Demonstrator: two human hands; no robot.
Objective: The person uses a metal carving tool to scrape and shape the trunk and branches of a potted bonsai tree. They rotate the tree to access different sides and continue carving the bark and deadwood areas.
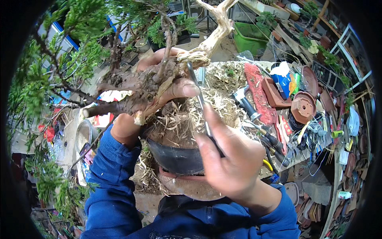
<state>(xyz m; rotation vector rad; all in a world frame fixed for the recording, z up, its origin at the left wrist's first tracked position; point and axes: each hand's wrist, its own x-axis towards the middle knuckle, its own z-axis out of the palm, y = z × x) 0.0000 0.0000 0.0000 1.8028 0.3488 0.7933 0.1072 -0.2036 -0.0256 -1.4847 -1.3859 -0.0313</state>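
While the right hand (pixel 236 159) is closed round a steel tool (pixel 194 77), thumb and fingers pressed on its shaft, the left hand (pixel 178 91) clamps the tree's trunk (pixel 131 89), thumb on the near side, other fingers partly hidden behind. The tip lies at the edge of the pale deadwood (pixel 217 32); whether it bites, I cannot tell. Held above a black pot (pixel 175 156) littered with shavings (pixel 171 122), the tree looks heavy, stiff and rough enough not to slip; its thick trunk seems the safest hold, its foliage (pixel 75 24) fragile. Beyond are a red mat (pixel 260 91) and a green tub (pixel 250 38).
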